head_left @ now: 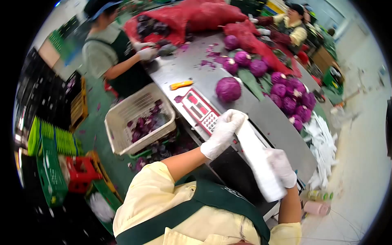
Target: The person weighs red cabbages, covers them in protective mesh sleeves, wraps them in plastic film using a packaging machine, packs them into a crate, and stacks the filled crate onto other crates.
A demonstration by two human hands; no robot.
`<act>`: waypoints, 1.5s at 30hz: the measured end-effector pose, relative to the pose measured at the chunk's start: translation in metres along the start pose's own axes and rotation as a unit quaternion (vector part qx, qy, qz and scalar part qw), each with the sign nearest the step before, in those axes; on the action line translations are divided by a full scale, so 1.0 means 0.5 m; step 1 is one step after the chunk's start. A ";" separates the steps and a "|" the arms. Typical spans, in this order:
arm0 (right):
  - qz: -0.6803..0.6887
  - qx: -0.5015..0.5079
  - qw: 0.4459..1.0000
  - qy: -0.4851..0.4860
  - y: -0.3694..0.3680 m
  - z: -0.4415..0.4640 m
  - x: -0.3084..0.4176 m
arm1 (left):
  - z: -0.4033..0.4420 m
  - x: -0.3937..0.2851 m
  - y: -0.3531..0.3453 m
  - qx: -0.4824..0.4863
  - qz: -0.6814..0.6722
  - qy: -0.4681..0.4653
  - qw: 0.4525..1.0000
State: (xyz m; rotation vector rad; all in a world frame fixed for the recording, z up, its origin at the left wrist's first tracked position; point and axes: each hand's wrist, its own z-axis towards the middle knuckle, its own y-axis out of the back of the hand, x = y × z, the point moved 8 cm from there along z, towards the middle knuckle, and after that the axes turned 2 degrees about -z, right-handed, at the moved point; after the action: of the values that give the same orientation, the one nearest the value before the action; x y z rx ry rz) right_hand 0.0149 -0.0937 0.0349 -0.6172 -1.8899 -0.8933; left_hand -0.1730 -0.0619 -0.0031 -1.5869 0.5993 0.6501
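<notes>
A long white strip, blurred at its lower end, hangs slantwise between my gloved hands. My left hand pinches its upper end, just beside the red and white scale keypad. Lower down, my right hand is closed against the strip's right edge. A single purple cabbage sits on the metal table beyond my left hand. The yellow-orange cutter lies near the table's left edge.
A white crate with purple leaves stands left. More cabbages are piled at right beside white sleeves. Red net bags lie at the far end. One person works at left, another at far right.
</notes>
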 end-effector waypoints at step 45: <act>-0.136 -0.460 0.847 0.227 -0.043 0.285 0.211 | 0.111 -0.043 0.097 0.142 -0.143 0.415 0.887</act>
State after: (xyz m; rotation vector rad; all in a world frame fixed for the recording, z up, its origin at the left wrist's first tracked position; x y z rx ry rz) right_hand -0.1231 0.0110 0.0785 -0.6043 -1.0445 -1.9754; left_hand -0.2262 -0.0119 -0.0267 -1.5876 1.0017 -0.3764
